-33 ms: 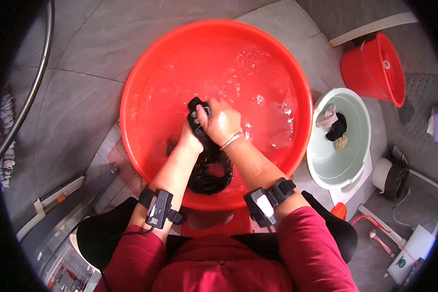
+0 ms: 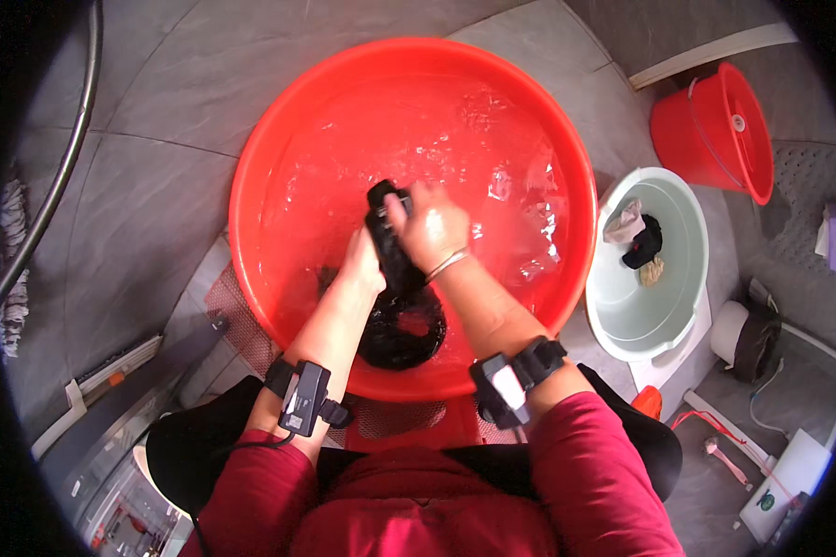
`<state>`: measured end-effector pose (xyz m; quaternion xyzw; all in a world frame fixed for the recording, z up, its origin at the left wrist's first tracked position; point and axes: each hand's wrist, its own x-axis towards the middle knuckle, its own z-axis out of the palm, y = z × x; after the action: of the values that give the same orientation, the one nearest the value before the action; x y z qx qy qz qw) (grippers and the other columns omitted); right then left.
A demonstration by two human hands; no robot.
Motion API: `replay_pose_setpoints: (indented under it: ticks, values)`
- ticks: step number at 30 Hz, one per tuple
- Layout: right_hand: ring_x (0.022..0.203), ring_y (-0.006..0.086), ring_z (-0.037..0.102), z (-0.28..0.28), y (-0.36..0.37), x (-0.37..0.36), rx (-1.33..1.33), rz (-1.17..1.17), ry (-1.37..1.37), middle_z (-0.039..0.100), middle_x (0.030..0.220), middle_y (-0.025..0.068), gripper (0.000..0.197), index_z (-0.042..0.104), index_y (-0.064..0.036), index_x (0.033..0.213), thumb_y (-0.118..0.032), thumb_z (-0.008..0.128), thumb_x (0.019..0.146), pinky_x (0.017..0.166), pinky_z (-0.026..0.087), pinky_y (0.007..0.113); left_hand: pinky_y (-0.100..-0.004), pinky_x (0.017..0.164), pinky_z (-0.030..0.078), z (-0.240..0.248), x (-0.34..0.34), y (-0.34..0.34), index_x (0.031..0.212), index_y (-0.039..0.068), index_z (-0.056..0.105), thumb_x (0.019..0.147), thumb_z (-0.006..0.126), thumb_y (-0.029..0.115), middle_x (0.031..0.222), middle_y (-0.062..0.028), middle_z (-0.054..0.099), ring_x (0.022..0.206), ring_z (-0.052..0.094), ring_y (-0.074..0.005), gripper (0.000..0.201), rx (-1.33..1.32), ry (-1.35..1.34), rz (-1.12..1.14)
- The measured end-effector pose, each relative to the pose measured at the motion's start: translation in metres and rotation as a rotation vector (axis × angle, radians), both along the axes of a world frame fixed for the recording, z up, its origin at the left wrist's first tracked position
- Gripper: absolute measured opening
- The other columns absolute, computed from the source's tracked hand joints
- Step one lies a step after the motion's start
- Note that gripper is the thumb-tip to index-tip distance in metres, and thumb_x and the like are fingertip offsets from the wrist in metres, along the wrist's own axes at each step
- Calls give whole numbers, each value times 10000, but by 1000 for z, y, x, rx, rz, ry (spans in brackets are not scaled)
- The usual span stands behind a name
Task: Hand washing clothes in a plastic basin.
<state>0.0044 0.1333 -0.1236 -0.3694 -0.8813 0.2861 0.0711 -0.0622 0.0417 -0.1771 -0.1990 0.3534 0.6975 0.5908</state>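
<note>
A wet black garment (image 2: pixel 399 269) is bunched between my two hands over a large round red basin (image 2: pixel 578 176) of water. Its lower part hangs down and lies in the water near the basin's front edge, in a dark loop. My left hand (image 2: pixel 366 260) is closed round the cloth from the left, its fingers mostly hidden behind it. My right hand (image 2: pixel 434 230) grips the upper end from the right, slightly smeared by motion, with a bracelet (image 2: pixel 448 264) at the wrist. What kind of garment it is, I cannot make out.
Right of the basin stands a pale green tub (image 2: pixel 622 316) with small pieces of cloth (image 2: pixel 643 243) in it. A red bucket (image 2: pixel 692 139) is behind it at the far right. A bent hose (image 2: pixel 70 158) runs down the left side. Black devices (image 2: pixel 305 399) are strapped to both forearms.
My right hand has shifted slightly to the right, and the top of the black cloth has moved a little right and up. Both hands still hold the garment.
</note>
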Motion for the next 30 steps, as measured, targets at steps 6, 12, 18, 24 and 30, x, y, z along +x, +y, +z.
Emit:
replay_pose_setpoints:
  ticks: [6,12,18,24,30]
  values:
    - [879,341,496,-38,50,47,27,-354,94,475,966,191,565,476,-58,1001,-363,706,585,754,420,403,-233,560,326,20,-17,2,677,83,490,722,603,180,657,25,450,641,405,-74,155,-367,866,-84]
    - [902,357,492,-57,35,64,-106,-362,-35,476,1004,181,600,489,-84,992,-456,700,571,763,418,407,-251,564,346,-25,-9,-22,748,32,546,749,593,245,664,11,493,628,429,-95,218,-669,909,-228]
    - [769,247,552,-54,39,58,-331,-291,-160,576,790,134,430,519,-72,898,-284,724,585,691,435,341,-256,621,400,-37,-22,-52,893,37,570,773,517,158,815,-46,565,717,509,-155,179,-765,604,-277]
    - [634,125,520,-53,64,56,-1058,-382,479,542,694,35,415,535,-35,985,48,557,579,588,429,228,-232,746,402,-4,-37,-46,1120,52,518,653,401,-115,1020,-95,541,849,513,-144,510,-496,740,1]
    - [604,120,503,-35,75,82,-971,-137,68,559,651,39,191,611,-14,807,-68,624,625,586,427,238,-240,790,400,40,-37,-42,1159,93,491,644,412,-131,1063,-125,535,909,525,-160,567,-494,918,-89]
